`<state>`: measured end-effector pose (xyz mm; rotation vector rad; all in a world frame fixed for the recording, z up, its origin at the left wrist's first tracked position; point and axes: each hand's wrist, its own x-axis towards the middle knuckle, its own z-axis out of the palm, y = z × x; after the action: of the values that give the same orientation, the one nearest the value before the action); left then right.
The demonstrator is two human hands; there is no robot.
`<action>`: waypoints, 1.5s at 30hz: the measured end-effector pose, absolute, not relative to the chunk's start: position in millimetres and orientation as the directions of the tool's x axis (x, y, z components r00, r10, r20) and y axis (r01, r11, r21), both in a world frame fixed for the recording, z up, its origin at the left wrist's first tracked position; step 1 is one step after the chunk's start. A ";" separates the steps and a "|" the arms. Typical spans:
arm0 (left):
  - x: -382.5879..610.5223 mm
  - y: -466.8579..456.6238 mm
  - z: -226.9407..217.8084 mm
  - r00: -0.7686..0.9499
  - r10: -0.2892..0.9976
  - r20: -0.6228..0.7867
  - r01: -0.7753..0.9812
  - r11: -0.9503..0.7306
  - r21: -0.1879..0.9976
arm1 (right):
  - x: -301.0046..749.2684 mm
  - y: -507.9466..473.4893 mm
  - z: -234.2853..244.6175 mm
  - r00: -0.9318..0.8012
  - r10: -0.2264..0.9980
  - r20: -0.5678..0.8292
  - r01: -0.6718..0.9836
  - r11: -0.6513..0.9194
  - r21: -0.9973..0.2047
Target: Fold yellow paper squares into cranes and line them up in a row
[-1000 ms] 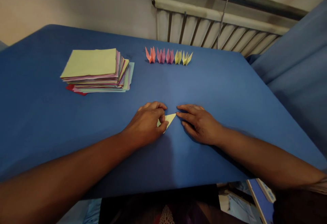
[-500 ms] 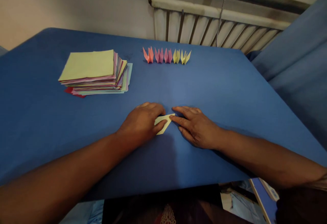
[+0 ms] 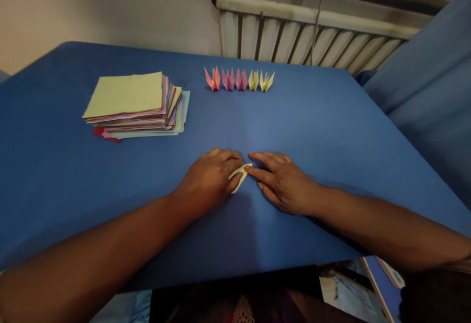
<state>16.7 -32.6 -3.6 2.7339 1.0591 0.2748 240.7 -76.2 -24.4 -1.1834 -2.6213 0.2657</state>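
Observation:
A small folded piece of pale yellow paper (image 3: 243,172) lies flat on the blue table, mostly covered by my left hand. My left hand (image 3: 211,175) is curled over it, thumb on the near part and fingertips bent along the far side. From the right, my right hand (image 3: 281,183) rests on the table with its fingers stretched and apart. Its index fingertip touches the paper's narrow right end. Behind the hands stands a row of several folded paper cranes (image 3: 241,80), in orange, pink and yellow.
A thick stack of coloured paper sheets (image 3: 125,94), yellow on top, lies at the left of the blue table (image 3: 312,121). Behind the table are a white radiator (image 3: 250,36) and a hanging cord. A blue curtain (image 3: 434,72) hangs on the right.
My left hand has slid to the right over the paper, its thumb and fingers closer to my right index finger. Less of the paper shows. My right hand has stayed in place.

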 end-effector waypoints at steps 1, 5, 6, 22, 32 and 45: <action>16.1 -32.2 -4.8 0.725 0.680 0.111 0.638 -0.723 0.266 | 240.9 -76.4 -24.1 -0.641 0.753 0.148 0.708 0.655 -0.263; 13.0 -31.5 -7.9 0.742 0.656 0.139 0.603 -0.743 0.290 | 242.2 -76.6 -23.9 -0.645 0.751 0.141 0.710 0.657 -0.255; 12.3 -31.6 -8.4 0.750 0.644 0.149 0.592 -0.755 0.281 | 242.4 -76.5 -24.2 -0.643 0.752 0.143 0.711 0.656 -0.254; 11.2 -37.8 -11.0 0.808 0.564 0.171 0.554 -0.826 0.106 | 243.7 -75.6 -23.6 -0.635 0.759 0.145 0.713 0.648 -0.268; 10.6 -35.4 -5.7 0.768 0.626 0.133 0.619 -0.780 0.091 | 242.0 -76.4 -24.4 -0.636 0.759 0.137 0.719 0.648 -0.250; 18.8 -39.3 -3.8 0.755 0.642 0.136 0.647 -0.763 0.008 | 239.2 -77.1 -25.5 -0.633 0.765 0.122 0.731 0.642 -0.232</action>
<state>18.8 -39.3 -3.8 2.9796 1.0942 0.2087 239.2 -77.1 -25.5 -1.2246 -2.6527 0.2369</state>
